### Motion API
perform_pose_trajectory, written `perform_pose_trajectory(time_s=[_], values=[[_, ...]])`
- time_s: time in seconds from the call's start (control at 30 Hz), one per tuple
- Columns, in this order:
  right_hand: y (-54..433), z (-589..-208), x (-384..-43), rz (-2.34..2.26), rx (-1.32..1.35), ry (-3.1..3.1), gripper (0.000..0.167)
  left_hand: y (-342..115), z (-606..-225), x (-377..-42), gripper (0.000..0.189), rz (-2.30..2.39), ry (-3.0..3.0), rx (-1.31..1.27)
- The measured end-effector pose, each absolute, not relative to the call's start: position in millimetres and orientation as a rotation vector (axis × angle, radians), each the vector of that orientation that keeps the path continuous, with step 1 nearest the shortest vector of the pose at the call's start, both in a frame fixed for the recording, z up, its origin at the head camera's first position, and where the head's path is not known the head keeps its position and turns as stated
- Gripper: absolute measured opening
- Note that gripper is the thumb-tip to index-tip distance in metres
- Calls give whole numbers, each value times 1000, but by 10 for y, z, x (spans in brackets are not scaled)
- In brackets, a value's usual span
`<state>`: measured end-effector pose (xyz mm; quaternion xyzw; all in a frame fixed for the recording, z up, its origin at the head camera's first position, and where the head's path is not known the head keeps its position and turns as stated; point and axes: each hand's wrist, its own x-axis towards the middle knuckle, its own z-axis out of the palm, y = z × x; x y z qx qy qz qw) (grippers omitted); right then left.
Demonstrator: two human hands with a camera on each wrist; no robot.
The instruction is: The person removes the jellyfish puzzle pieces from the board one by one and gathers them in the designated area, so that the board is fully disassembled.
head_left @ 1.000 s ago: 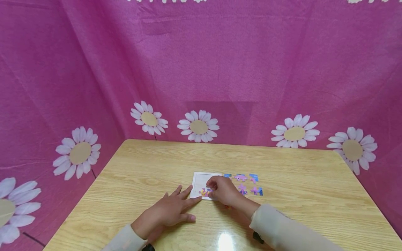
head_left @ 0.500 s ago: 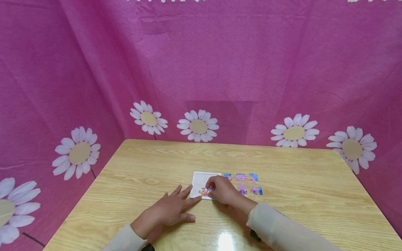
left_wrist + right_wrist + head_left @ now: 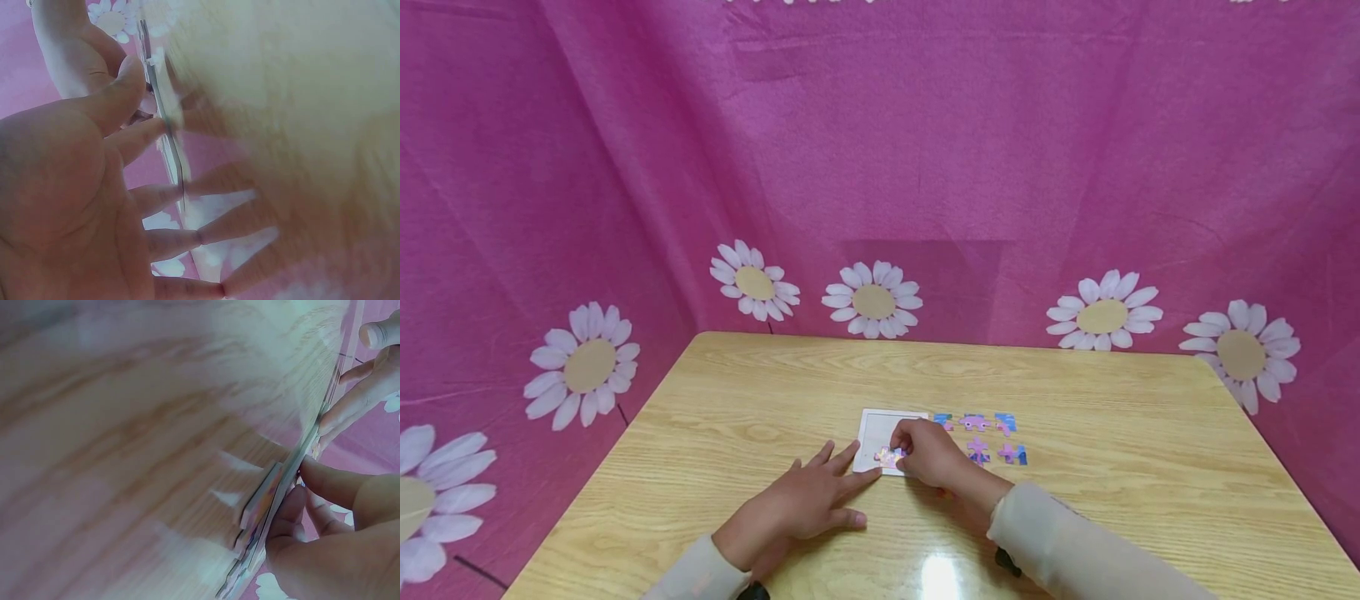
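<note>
A shallow white puzzle tray lies on the wooden table. My left hand is spread flat, its fingertips at the tray's left corner and near edge; the left wrist view shows its straight fingers on the tabletop. Over the tray's right part, my right hand has its thumb and fingers curled together at a colourful jigsaw piece inside the near edge. In the right wrist view the right thumb and fingers pinch low at the tray. The right hand hides part of the piece and the tray's right side.
Several loose jigsaw pieces in pink and blue lie right of the tray, among them a pink one with eyes and a pink-and-blue one. An orange bit shows under the right wrist. A pink flowered curtain stands behind the table.
The right hand has shifted very slightly at the tray, and the jigsaw piece at its fingertips looks paler and shinier now. The left hand has stayed in place.
</note>
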<state>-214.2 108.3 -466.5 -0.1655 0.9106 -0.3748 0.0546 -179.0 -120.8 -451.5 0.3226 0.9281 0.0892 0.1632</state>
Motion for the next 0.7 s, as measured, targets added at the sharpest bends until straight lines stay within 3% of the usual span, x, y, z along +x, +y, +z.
perform_pose_trajectory(time_s=[0.7], values=[[1031, -4639, -2098, -1187, -555, 2840, 24, -1215, -4511, -1789, 67, 279, 2639, 927]])
